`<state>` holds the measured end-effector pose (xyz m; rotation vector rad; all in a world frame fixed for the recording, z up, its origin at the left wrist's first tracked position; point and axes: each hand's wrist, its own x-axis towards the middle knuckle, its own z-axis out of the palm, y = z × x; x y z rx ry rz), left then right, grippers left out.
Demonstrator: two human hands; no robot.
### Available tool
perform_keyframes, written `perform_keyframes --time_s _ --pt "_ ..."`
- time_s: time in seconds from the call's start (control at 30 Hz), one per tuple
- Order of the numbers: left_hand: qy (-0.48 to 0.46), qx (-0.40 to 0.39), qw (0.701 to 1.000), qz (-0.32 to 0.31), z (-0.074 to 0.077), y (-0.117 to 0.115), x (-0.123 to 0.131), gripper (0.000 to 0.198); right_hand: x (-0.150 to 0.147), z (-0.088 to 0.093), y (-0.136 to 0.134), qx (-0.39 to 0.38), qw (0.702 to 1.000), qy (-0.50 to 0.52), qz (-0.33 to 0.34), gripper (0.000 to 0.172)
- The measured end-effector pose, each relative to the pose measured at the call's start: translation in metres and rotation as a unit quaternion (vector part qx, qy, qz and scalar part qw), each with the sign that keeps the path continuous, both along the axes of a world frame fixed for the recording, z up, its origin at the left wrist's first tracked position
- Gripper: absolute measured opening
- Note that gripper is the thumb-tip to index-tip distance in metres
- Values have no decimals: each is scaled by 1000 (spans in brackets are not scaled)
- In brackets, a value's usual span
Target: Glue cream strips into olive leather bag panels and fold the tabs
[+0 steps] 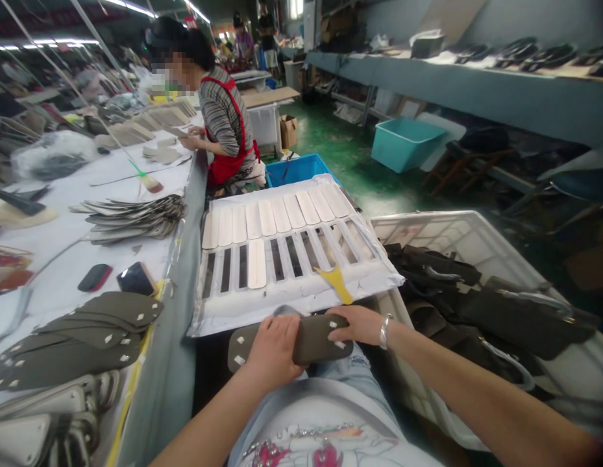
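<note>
A dark olive oblong panel (315,338) with rounded ends and small white tabs near its corners lies across my lap. My left hand (276,347) is wrapped over its left half, fingers closed on it. At the other end, my right hand (357,324) grips the panel's upper right corner, thumb beside a white tab. Just beyond my hands is a white-covered slatted frame (286,292), with a row of pale strips (268,218) along its far side. One lone strip (257,263) lies nearer, and a yellow forked piece (336,285) rests on the near edge.
Left, a worktable (158,259) carries fanned olive panels (87,334), stacked pieces (130,217) and a brush (150,183). A white crate (428,224) of dark bag parts (500,311) stands right. A co-worker (228,123) sits ahead beside a blue bin (301,168).
</note>
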<state>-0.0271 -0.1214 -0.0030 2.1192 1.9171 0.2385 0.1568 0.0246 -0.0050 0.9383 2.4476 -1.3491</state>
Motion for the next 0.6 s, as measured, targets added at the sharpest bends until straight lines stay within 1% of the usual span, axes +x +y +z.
perform_keyframes --time_s 0.13,0.2,0.27,0.33,0.43,0.5,0.6 --pt "14 5 1000 12 3 -12 -11 75 -23 7 1 72 993 -40 87 55" --pt "17 11 1000 8 3 -14 -12 79 -35 12 0 93 986 -49 132 54" --pt "18 19 1000 4 2 -15 -11 82 -41 16 -6 97 981 -50 161 53" --pt "16 26 1000 3 1 -16 -12 84 -40 18 -14 125 977 -28 170 62" --pt "14 29 999 1 -1 -18 -13 84 -26 14 -29 238 958 21 156 83" --pt "15 26 1000 1 -3 -18 -14 84 -16 7 -36 309 939 35 146 85" --pt "20 16 1000 3 -8 -15 -14 85 -8 -4 -39 380 911 46 154 81"
